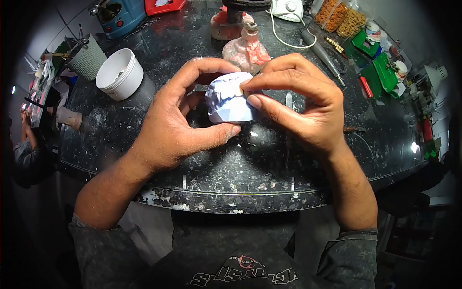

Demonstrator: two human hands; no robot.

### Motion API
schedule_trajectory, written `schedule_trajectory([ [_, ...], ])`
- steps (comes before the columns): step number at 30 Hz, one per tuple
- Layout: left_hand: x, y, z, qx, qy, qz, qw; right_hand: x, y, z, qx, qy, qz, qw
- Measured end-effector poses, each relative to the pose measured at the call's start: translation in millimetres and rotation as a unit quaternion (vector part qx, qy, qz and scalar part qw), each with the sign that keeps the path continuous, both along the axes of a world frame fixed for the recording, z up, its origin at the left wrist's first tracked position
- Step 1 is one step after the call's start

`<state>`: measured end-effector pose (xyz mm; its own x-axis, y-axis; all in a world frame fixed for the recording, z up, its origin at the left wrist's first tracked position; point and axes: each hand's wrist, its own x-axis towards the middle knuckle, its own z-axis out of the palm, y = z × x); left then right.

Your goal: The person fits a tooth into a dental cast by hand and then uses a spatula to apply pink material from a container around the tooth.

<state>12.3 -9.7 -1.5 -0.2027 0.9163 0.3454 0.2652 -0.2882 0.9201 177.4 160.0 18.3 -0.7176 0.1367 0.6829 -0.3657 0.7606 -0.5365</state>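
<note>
One blue model, held on the wearer's side of the bottle: clamped in the left hand, presumably for steadiness; pinched along one edge by the right hand, presumably for fine control.

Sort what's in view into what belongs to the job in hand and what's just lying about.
Job in hand:
pale blue cast
left hand, gripping it
right hand, touching it

Apparently lying about:
white tub
corded handpiece
pink-smeared bottle
</note>
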Motion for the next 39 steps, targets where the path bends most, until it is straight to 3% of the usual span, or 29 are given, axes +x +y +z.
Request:
schedule_trajectory([
  [14,1.4,0.2,-0.3,0.01,-0.005,0.003,1.0,-1.8,-2.3,-0.1,0.044,0.032,-0.013,0.998],
  [21,-1.9,-0.5,-2.2,0.02,0.03,0.007,0.999,-2.9,-5.8,-2.2,0.014,0.028,-0.011,0.999],
  [23,-2.2,-0.5,-2.5,0.017,0.038,0.01,0.999,-2.0,-5.4,-0.9,0.053,0.026,-0.014,0.998],
  [26,-2.4,0.5,-2.4,0.025,0.046,0.003,0.999,2.5,-7.9,-1.5,0.003,-0.005,0.003,1.0],
  [36,-1.7,-0.1,-2.6,0.004,0.017,-0.004,1.0,1.3,-5.5,-0.2,0.012,-0.024,0.022,0.999],
  [39,-5.1,1.3,0.0,-0.004,0.007,0.017,1.0,-3.8,-7.7,-2.7,-0.009,0.009,-0.042,0.999],
])
